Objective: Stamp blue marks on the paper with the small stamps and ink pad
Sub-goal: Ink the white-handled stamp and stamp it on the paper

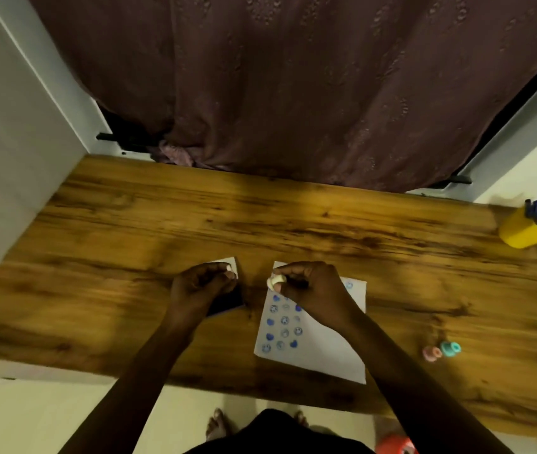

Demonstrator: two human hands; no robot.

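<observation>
Right grip [313, 290] pinches cream stamp [275, 282]; left grip [200, 285] holds ink pad [228, 303]

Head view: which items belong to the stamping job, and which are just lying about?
In use: cream stamp pinched in the right hand; paper with blue marks; ink pad under the left hand; pink stamp and teal stamp, spare.
Lying about: yellow pen holder; orange object on the floor.
</observation>
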